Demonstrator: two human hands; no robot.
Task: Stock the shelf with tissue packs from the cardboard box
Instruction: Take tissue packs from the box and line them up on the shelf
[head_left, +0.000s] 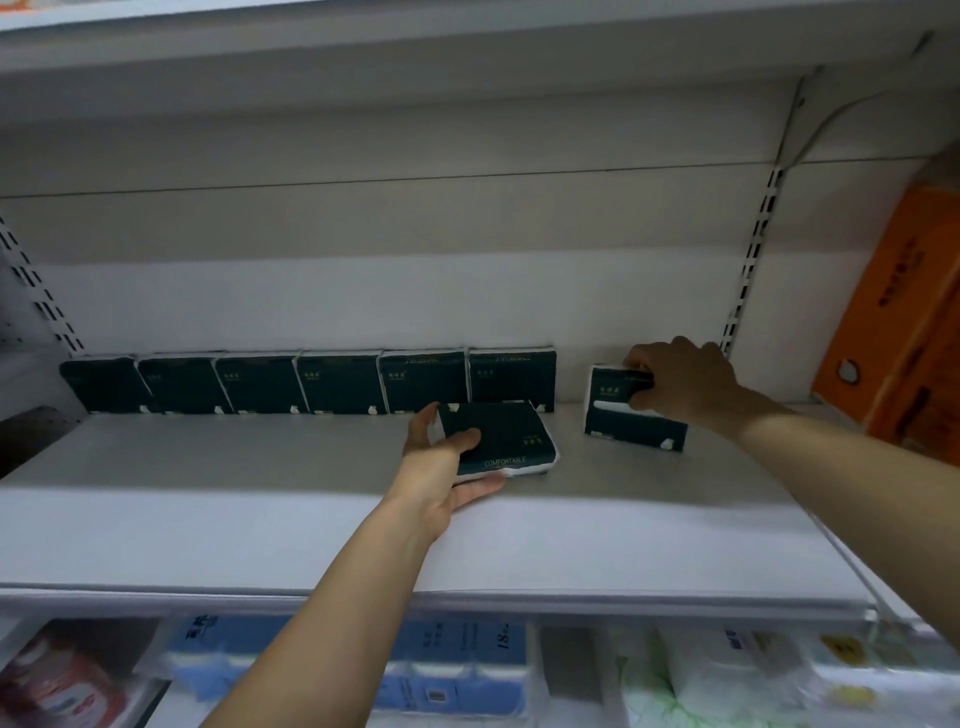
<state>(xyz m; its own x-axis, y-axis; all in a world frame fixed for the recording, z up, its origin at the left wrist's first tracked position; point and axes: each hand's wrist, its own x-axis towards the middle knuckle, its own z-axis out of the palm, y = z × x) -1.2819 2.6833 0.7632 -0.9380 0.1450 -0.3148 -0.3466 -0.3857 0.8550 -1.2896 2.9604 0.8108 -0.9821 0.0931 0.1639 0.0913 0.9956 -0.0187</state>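
Observation:
A row of several dark green tissue packs (337, 383) stands upright against the back wall of the white shelf (260, 530). My left hand (441, 467) grips another dark pack (506, 436) that lies flat in front of the row, thumb on top and fingers beneath. My right hand (680, 379) grips the top of a further pack (623, 415), which stands tilted on the shelf to the right of the row, apart from it. The cardboard box is out of view.
An orange carton (898, 312) leans at the shelf's right end. Slotted uprights (753, 249) run up the back wall. An upper shelf board (415, 47) hangs overhead. Below the front edge lie blue and white paper packs (467, 670).

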